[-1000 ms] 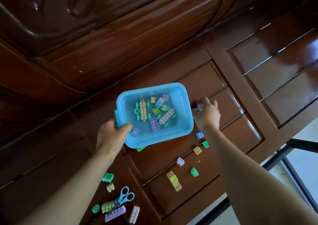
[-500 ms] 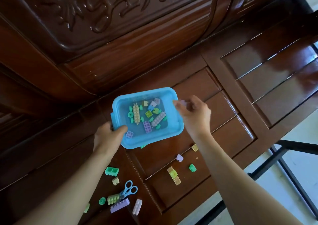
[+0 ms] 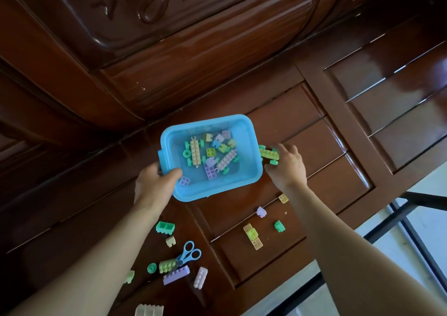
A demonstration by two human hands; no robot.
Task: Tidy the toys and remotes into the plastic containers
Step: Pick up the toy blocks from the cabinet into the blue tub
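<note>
Just beyond the right hand (image 3: 287, 168), against the outer right wall of the tub (image 3: 217, 191), a wheeled piece (image 3: 269, 154) of green and yellow bricks is pinched in curled fingertips, though the grip itself is partly hidden. Its long axis is seen to run from the tub wall out toward the fingers, across the wall and not along it, so a short lift leftward over the rim is judged to be all that is needed. The tub is gripped at its near left corner by the left hand (image 3: 154, 182), thumb hooked over the rim, and is tilted a little; many bricks already lie inside. Nearer than the right wrist, loose bricks (image 3: 252, 237) are scattered, and more are left with scissors (image 3: 189, 254) nearer than the left wrist. Everything is set on dark glossy panelled wood (image 3: 326, 151), with a carved back beyond the hands. Pale floor (image 3: 399, 255) and a black frame (image 3: 425, 199) are seen off to the right.
</note>
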